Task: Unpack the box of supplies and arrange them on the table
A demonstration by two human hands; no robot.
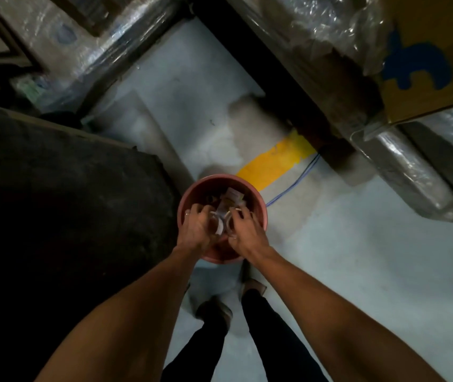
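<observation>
Both forearms reach down; left hand [196, 226] and right hand [243, 228] curl around clear rings [221, 223] in the bucket [258, 199]; slippery pieces could drop.

The pale grey floor [343, 271] carries a round pink bucket [192, 188], which stands just beside a yellow painted stripe [272, 164]. A thin blue wire [291, 186] runs across the floor from the bucket's far side toward a dark beam [288, 78]. Plastic-wrapped bundles [412, 172] sit at the right, possibly resting on the floor. Two shoes [217, 310] stand near the bucket.
</observation>
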